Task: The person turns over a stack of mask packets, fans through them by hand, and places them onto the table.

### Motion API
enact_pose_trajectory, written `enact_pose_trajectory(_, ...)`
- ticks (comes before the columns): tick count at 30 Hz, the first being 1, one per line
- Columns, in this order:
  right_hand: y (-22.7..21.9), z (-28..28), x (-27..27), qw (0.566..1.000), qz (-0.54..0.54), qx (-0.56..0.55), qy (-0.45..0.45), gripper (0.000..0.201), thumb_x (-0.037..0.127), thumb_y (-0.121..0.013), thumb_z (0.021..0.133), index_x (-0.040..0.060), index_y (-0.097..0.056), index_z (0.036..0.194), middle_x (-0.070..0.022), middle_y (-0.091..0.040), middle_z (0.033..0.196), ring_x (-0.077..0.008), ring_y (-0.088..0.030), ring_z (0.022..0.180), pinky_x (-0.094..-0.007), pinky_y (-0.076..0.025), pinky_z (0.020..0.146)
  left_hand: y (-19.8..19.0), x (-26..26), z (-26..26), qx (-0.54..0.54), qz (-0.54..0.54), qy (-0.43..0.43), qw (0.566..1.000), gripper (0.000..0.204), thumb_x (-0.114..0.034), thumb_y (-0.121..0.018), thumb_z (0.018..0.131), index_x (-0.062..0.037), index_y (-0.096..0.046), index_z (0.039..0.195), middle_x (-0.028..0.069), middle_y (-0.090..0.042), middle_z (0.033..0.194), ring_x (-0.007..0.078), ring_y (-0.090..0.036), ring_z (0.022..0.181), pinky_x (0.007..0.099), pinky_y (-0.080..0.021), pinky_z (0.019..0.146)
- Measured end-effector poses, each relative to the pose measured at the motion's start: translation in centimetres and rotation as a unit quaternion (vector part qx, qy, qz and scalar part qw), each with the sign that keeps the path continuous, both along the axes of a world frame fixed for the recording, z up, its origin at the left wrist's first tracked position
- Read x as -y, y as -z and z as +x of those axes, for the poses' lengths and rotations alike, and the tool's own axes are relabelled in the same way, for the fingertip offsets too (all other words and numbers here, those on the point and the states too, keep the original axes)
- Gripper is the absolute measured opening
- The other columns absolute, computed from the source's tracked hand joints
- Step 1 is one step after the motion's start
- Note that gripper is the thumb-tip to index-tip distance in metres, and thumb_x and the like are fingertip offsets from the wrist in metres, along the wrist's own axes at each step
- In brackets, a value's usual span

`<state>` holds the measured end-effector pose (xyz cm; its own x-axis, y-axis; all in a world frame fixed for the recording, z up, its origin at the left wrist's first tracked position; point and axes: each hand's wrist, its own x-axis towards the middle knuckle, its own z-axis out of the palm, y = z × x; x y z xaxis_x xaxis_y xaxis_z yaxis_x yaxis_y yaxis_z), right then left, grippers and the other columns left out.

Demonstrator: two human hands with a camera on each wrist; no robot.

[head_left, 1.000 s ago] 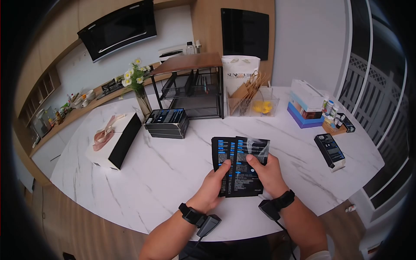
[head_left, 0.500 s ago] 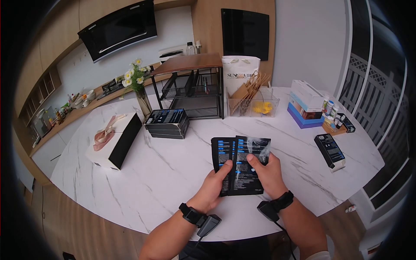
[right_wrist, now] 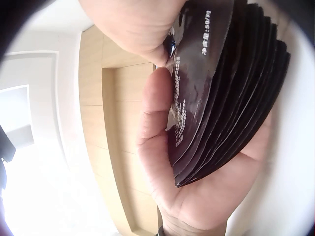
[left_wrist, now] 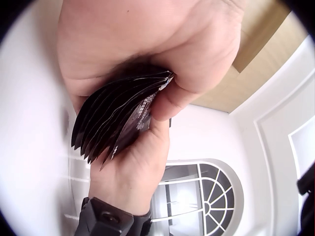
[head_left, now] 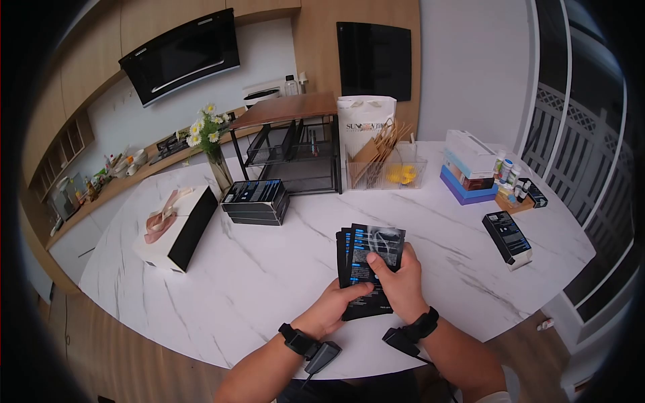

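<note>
Both hands hold a stack of thin black sachets (head_left: pixel 377 240) with blue and white print, above the near part of the table. The left hand (head_left: pixel 329 310) grips the lower left of the stack, its thumb lying across the front. On the right side, the right hand (head_left: pixel 404 287) grips it with the thumb pressed on the top sachet. In the left wrist view the sachets (left_wrist: pixel 110 120) fan apart at their lower edges. Layered edges of the sachets (right_wrist: pixel 221 103) also show in the right wrist view, between both hands. Most fingers are hidden behind the stack.
A marble-patterned table (head_left: pixel 269 295) bears a white-and-black box with a ribbon (head_left: pixel 176 225), stacked black boxes (head_left: pixel 255 201) and a single black box (head_left: pixel 507 238). Farther back stand a vase of flowers (head_left: pixel 213 138), a wood-topped rack (head_left: pixel 285 107), a clear basket (head_left: pixel 359 178) and stacked cartons (head_left: pixel 470 161).
The sachets, earlier spread in two side-by-side portions, now overlap in a narrower stack. The hands have come closer together and the left thumb has slid rightward across the front. The head view has tilted slightly.
</note>
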<state>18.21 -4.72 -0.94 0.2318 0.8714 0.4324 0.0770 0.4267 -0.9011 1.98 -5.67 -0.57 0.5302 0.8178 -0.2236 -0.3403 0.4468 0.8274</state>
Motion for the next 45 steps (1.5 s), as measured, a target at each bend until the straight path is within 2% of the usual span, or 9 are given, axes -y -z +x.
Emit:
enact_pose_trajectory(4, -0.1, 0.0, 0.0, 0.998, 0.005, 0.055, 0.018, 0.031, 0.025, -0.073, 0.096, -0.002, -0.064, 0.109, -0.0119, -0.056, 0.103, -0.0251, -0.058, 0.096, -0.0371, -0.048, 0.087, -0.5, 0.0, -0.2, 0.019, -0.025, -0.002, 1.0, 0.039, -0.008, -0.065, 0.093, 0.0003, -0.056, 0.131, 0.0121, -0.068, 0.119, 0.024, -0.069, 0.106, 0.04, -0.057, 0.094)
enact_pose_trajectory(11, 0.3, -0.1, -0.1, 0.999, 0.025, 0.044, -0.011, 0.034, 0.029, -0.07, 0.098, -0.001, -0.061, 0.112, -0.0115, -0.055, 0.104, -0.0261, -0.056, 0.098, -0.038, -0.046, 0.089, -0.3, -0.2, -0.5, 0.051, -0.052, 0.011, 0.997, 0.039, -0.007, -0.063, 0.092, 0.0005, -0.056, 0.129, 0.0137, -0.068, 0.117, 0.0277, -0.07, 0.105, 0.042, -0.056, 0.097)
enact_pose_trajectory(14, 0.7, 0.2, -0.5, 0.998, 0.04, 0.044, -0.026, 0.035, 0.028, -0.07, 0.099, 0.0, -0.058, 0.115, -0.0107, -0.058, 0.106, -0.0223, -0.058, 0.098, -0.036, -0.047, 0.089, -0.3, -0.1, -0.4, 0.041, -0.038, -0.01, 0.998, 0.039, -0.009, -0.063, 0.092, 0.0013, -0.056, 0.129, 0.0145, -0.068, 0.117, 0.0281, -0.07, 0.105, 0.0428, -0.057, 0.096)
enact_pose_trajectory(16, 1.0, 0.3, -0.6, 0.989, 0.0, -0.08, -0.123, 0.038, 0.026, -0.07, 0.099, 0.0004, -0.053, 0.122, -0.0117, -0.061, 0.11, -0.0165, -0.06, 0.098, -0.0311, -0.05, 0.085, -0.5, 0.0, -0.4, 0.038, -0.025, -0.05, 0.998, 0.039, -0.008, -0.062, 0.091, 0.0022, -0.056, 0.128, 0.0153, -0.068, 0.117, 0.0286, -0.07, 0.103, 0.0437, -0.057, 0.096)
enact_pose_trajectory(19, -0.7, 0.6, 0.5, 0.977, -0.077, -0.117, -0.159, 0.043, 0.023, -0.07, 0.099, 0.0002, -0.048, 0.127, -0.012, -0.064, 0.111, -0.0123, -0.062, 0.099, -0.0265, -0.052, 0.083, -1.1, 0.0, -0.5, 0.05, -0.053, -0.069, 0.995, 0.039, -0.005, -0.062, 0.09, 0.0027, -0.057, 0.127, 0.0153, -0.068, 0.116, 0.0283, -0.07, 0.102, 0.0436, -0.057, 0.095)
enact_pose_trajectory(26, -0.4, 0.0, 0.4, 0.976, -0.086, -0.043, -0.194, 0.044, 0.031, -0.067, 0.101, -0.002, -0.052, 0.127, -0.0079, -0.067, 0.11, -0.0123, -0.062, 0.1, -0.0276, -0.052, 0.088, -0.6, -0.3, -0.7, 0.042, -0.028, -0.05, 0.997, 0.041, -0.001, -0.063, 0.088, 0.0024, -0.057, 0.128, 0.014, -0.067, 0.117, 0.027, -0.069, 0.103, 0.0419, -0.057, 0.095)
enact_pose_trajectory(32, -0.8, 0.5, 0.5, 0.973, -0.111, -0.041, -0.2, 0.044, 0.032, -0.068, 0.101, -0.0031, -0.055, 0.125, -0.0071, -0.067, 0.113, -0.0118, -0.062, 0.102, -0.0278, -0.052, 0.089, -0.7, 0.0, -0.5, 0.009, 0.064, -0.057, 0.996, 0.04, 0.002, -0.065, 0.087, 0.0003, -0.059, 0.127, 0.011, -0.067, 0.116, 0.0248, -0.069, 0.104, 0.0392, -0.057, 0.094)
enact_pose_trajectory(40, -1.0, 1.0, 0.0, 0.983, -0.094, -0.042, -0.151, 0.037, 0.031, -0.065, 0.103, -0.002, -0.06, 0.121, -0.006, -0.069, 0.109, -0.0112, -0.063, 0.097, -0.0282, -0.053, 0.087, -0.9, -0.7, -1.0, 0.118, -0.035, -0.059, 0.991, 0.039, -0.02, -0.058, 0.1, -0.0006, -0.055, 0.134, 0.0122, -0.069, 0.121, 0.0238, -0.069, 0.107, 0.0387, -0.056, 0.096)
enact_pose_trajectory(45, -0.8, 2.0, -0.7, 0.991, -0.077, -0.05, -0.096, 0.034, 0.028, -0.065, 0.103, -0.0013, -0.063, 0.118, -0.005, -0.07, 0.108, -0.0108, -0.063, 0.094, -0.0282, -0.053, 0.085, -1.3, -0.7, -1.0, 0.155, -0.04, -0.077, 0.984, 0.037, -0.024, -0.055, 0.101, -0.0011, -0.058, 0.131, 0.0139, -0.068, 0.124, 0.0264, -0.068, 0.11, 0.0403, -0.054, 0.1)
